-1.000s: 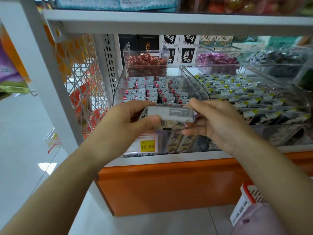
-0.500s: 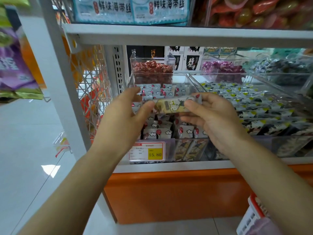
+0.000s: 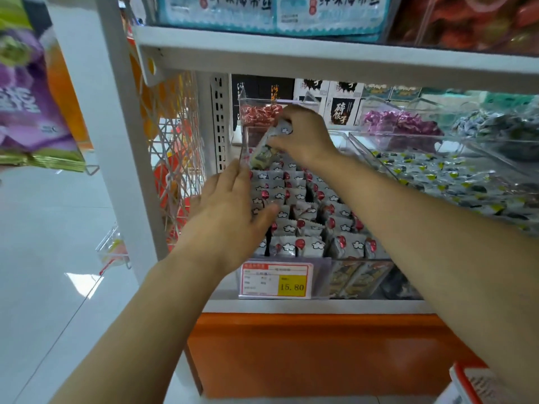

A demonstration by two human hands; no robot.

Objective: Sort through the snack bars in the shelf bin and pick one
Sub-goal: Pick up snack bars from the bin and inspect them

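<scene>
The right hand (image 3: 303,132) pinches one snack bar (image 3: 262,151) by its upper end, holding it tilted above the back of the shelf bin (image 3: 322,275). The left hand (image 3: 230,205), fingers straight and relaxed, reaches just below it, fingertips near the bar's lower end. Under both hands lie rows of packed bars (image 3: 294,199); nearer me, a price tag (image 3: 275,279).

- Left hand (image 3: 230,205) reaches forward, palm down, fingers straight and close together.
- Right hand (image 3: 303,134) is higher up, fingers curled, pinching a snack bar (image 3: 264,150).
</scene>
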